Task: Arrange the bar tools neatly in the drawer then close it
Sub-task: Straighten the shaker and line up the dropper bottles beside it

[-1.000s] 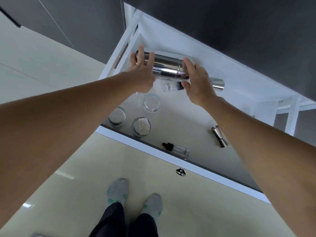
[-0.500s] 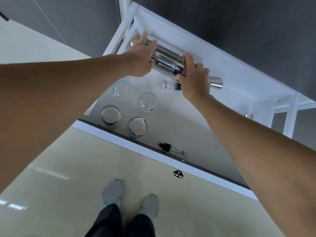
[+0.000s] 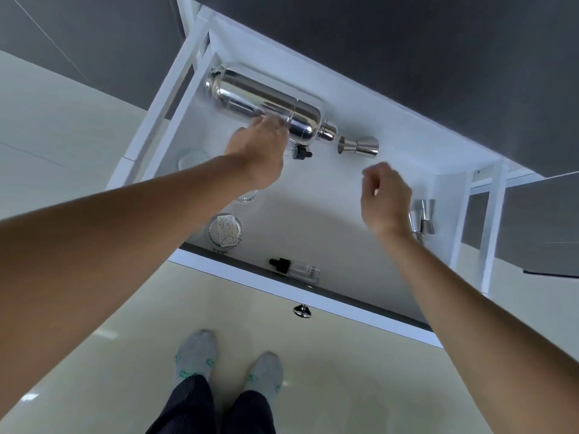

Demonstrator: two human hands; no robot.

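Observation:
The white drawer [image 3: 360, 316] stands pulled out. A shiny steel cocktail shaker [image 3: 250, 98] lies on its side along the back wall. My left hand [image 3: 260, 151] hovers at its near side, blurred fingertips touching it without gripping. A small dropper bottle [image 3: 301, 152] peeks out from under that hand. My right hand [image 3: 387, 198] hangs loosely curled over the middle of the drawer, holding nothing. One steel jigger [image 3: 358, 147] lies just right of the shaker's cap. A second jigger [image 3: 425, 216] sits by the right wall. Another dropper bottle [image 3: 296, 269] lies at the front edge.
Clear glasses stand at the drawer's left: one with a label [image 3: 224, 230], one further back [image 3: 191, 158], one mostly under my left forearm [image 3: 249, 198]. A metal knob [image 3: 301, 310] sticks out of the drawer front. My feet in grey socks [image 3: 232, 361] stand on the pale floor.
Both hands have let go of the shaker, which now lies against the back wall. My right hand has pulled back toward the drawer's middle. The jigger beside the cap is now uncovered.

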